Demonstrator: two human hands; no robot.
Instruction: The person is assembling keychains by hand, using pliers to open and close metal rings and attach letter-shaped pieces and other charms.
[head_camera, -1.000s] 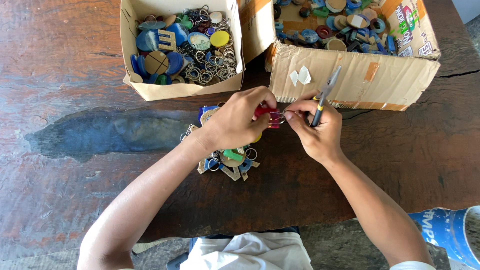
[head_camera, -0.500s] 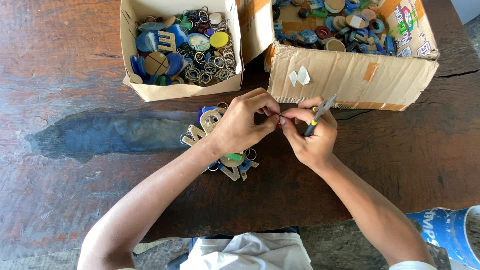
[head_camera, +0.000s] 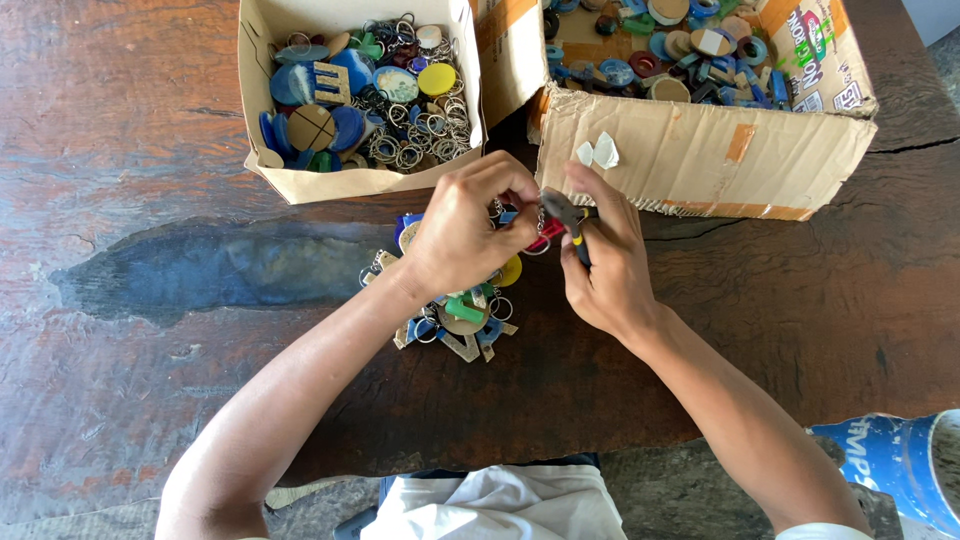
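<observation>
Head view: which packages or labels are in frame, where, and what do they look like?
Small cardboard box: upper left, open, tan, holds coloured tags and metal rings.
Large cardboard box: upper right, open, brown, printed colourful flap, tape patches.
Blue container: lower right corner, cylindrical, white lettering.

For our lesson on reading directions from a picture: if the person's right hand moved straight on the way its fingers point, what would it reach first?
The right hand points up the picture, away from the person. It would probably meet the front wall of the large cardboard box first, near the white paper scraps. Depth is hard to judge from above.

Small red keychain piece (head_camera: 548, 232) with metal ring (head_camera: 538, 246), pinched above the pile.
</observation>
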